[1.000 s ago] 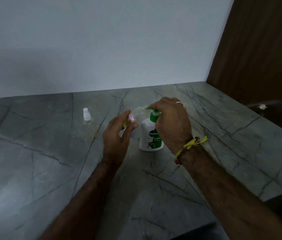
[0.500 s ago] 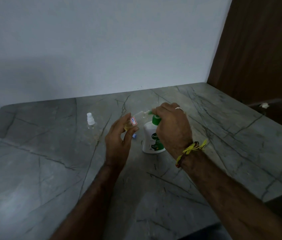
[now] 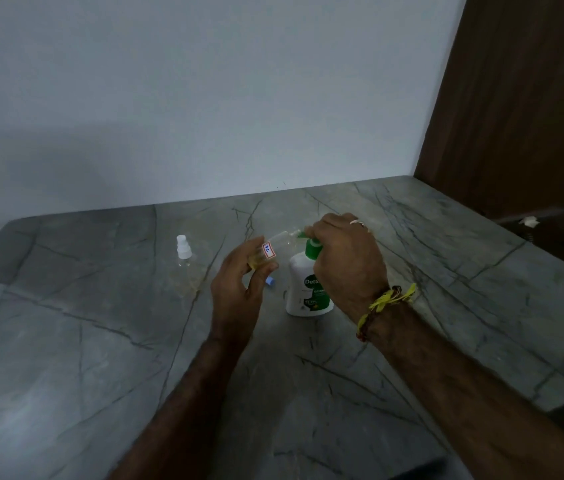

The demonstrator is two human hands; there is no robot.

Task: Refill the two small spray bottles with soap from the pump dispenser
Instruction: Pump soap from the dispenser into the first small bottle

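Bottle held tilted in left hand, well off upright: long axis runs from lower left to upper right, base down in the palm, open neck aimed up and right at the green spout of the dispenser. Clear, with yellowish liquid pooled at the low end and a red-bordered white label facing the camera. Left fingers curled round the lower body, thumb on the near side, pinching it. Neck and spout tip meet or nearly meet (too small and dim to tell whether touching).

Dispenser upright on the counter, white body with green label, green pump collar at top. Right hand over the pump head, fingers curled down round it and hiding most of it; ring on one finger, yellow thread band at the wrist.

Second bottle upright on the counter, well left of the hands, white spray cap on, long axis vertical, clear body hard to make out against the stone.

Small blue piece on the counter just below the left fingers, beside the dispenser (cannot tell what).

Grey veined stone counter against a pale wall; dark wood panel at right.
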